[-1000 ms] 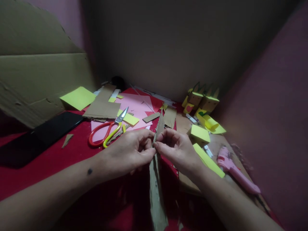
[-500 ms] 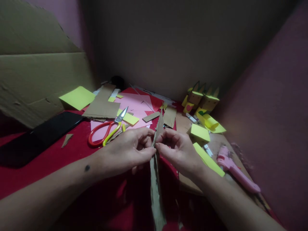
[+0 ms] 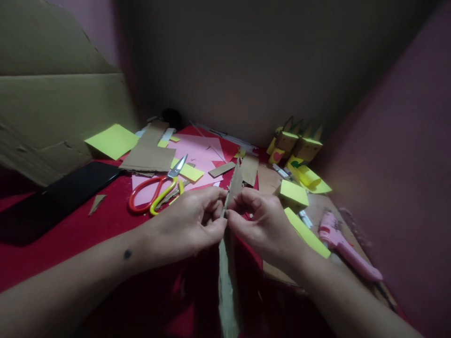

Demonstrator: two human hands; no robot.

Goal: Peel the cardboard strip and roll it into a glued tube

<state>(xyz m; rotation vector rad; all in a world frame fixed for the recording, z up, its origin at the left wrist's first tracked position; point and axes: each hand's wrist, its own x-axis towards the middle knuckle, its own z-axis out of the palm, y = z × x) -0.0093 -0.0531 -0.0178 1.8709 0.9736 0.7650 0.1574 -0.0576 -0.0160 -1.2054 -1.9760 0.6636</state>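
Observation:
A long strip of cardboard (image 3: 228,286) stands on edge between my hands, its torn edge facing up. My left hand (image 3: 195,220) grips it from the left, thumb and fingers closed at the upper edge. From the right, my right hand (image 3: 259,218) pinches the same edge, thumb tip close to the left thumb. The fingers partly hide the middle of the strip. Beyond my left hand lie scissors (image 3: 158,190) with red and yellow handles, blades pointing away. Near my right wrist are a folded yellow paper piece (image 3: 306,233) and a yellow-topped cardboard box (image 3: 292,192).
A pink glue gun (image 3: 345,246) lies at the right on a cardboard sheet. Small decorated boxes (image 3: 296,143) stand behind it. At the left are a black flat device (image 3: 59,202), a yellow sheet (image 3: 112,141) and a large cardboard panel (image 3: 63,108). Pink paper (image 3: 197,148) lies at the back.
Both hands stay on the cardboard strip with nearly the same grip. My right fingers have shifted slightly along the edge. The view has moved very little.

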